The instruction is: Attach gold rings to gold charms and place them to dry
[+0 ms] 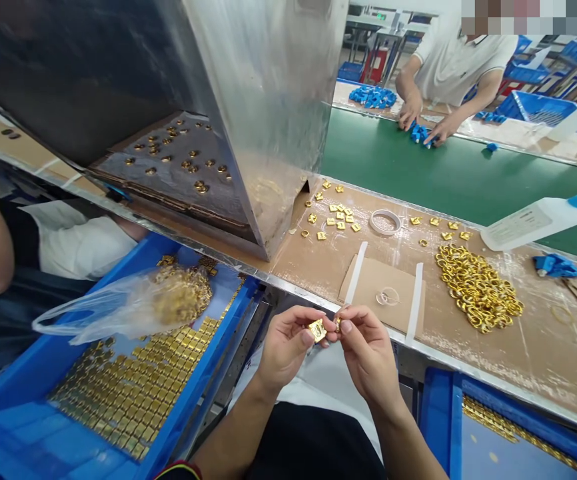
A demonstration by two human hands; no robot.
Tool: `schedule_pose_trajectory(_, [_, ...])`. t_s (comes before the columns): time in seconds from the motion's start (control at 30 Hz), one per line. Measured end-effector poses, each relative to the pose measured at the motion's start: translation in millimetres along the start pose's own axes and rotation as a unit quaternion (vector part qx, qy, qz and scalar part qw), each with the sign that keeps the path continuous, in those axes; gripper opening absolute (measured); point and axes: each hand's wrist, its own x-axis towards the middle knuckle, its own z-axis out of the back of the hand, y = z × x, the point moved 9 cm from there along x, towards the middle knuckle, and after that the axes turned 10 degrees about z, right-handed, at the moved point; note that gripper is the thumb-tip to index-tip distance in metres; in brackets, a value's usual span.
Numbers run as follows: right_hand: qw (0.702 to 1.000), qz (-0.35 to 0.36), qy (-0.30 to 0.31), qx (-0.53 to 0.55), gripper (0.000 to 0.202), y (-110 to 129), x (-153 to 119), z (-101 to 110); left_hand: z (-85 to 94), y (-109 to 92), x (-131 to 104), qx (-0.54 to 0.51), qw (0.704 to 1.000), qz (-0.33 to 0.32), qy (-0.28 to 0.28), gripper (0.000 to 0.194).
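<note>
You are holding the square gold piece (317, 330) just off the near edge of the bench (308, 263). The thumb and fingers of your left hand (284, 350) are closing firmly on its edges. Your right hand (372, 357) is pinching a small gold part (338, 323) just beside it; this is perhaps a ring, but your fingertips are covering most of it. The square piece is appearing light and stiff, and its polish is probably making it slippery and easy to scratch, so holding by the side edges is seeming safest. Your fingers are hiding its back. Farther out, the plastic bag (93, 310) is blurring its gold contents (186, 300), and the frame is cutting off the right-hand blue tray (437, 407).
</note>
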Motion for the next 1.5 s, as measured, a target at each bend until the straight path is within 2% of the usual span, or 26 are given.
schedule_pose_trajectory(0.17, [0.994, 0.062, 0.000, -0.092, 0.022, 8.9, -4.1, 4.5, 5.6, 1.9, 1.4, 0.006, 1.000, 0.012, -0.020, 0.033])
schedule_pose_trajectory(0.3, [0.984, 0.105, 0.034, -0.139, 0.021, 21.0, -7.0, -0.2, 8.3, 4.8, 2.7, -0.017, 1.000, 0.015, -0.015, 0.036])
schedule_pose_trajectory(0.47, [0.950, 0.192, 0.059, -0.238, 0.013, 38.9, -7.5, -0.6, 4.6, 13.2, 3.2, -0.033, 0.999, 0.037, -0.007, 0.039])
schedule_pose_trajectory(0.53, [0.935, 0.226, 0.057, -0.266, 0.010, 44.9, -7.0, 1.2, 0.9, 15.4, 2.8, -0.051, 0.998, 0.036, 0.003, 0.034])
schedule_pose_trajectory(0.6, [0.923, 0.243, 0.044, -0.295, 0.009, 49.9, -6.0, 5.0, 1.9, 19.2, 2.3, -0.064, 0.997, 0.039, -0.011, 0.032])
schedule_pose_trajectory(0.7, [0.913, 0.234, 0.033, -0.332, 0.011, 55.2, -4.5, 8.5, 9.2, 27.1, 0.9, -0.059, 0.996, 0.047, -0.057, 0.038])
schedule_pose_trajectory(0.77, [0.909, 0.219, 0.048, -0.351, 0.015, 57.4, -4.1, 5.7, 12.6, 30.6, 0.1, -0.042, 0.995, 0.044, -0.074, 0.042])
schedule_pose_trajectory(0.9, [0.901, 0.206, 0.074, -0.375, 0.019, 60.8, -5.6, -4.2, 14.8, 31.2, -0.3, -0.011, 0.996, 0.021, -0.083, 0.041])
schedule_pose_trajectory(1.1, [0.905, 0.192, 0.046, -0.377, 0.007, 58.9, -6.5, -7.6, 17.5, 32.6, -1.1, -0.011, 0.995, 0.022, -0.099, 0.040])
schedule_pose_trajectory(1.27, [0.893, 0.207, 0.078, -0.392, 0.008, 58.6, -7.0, -18.2, 18.6, 29.5, -3.6, -0.009, 0.994, 0.016, -0.109, 0.038])
schedule_pose_trajectory(1.5, [0.894, 0.195, 0.094, -0.393, 0.010, 55.0, -4.7, -20.6, 23.1, 29.6, -6.2, -0.003, 0.991, 0.010, -0.132, 0.036])
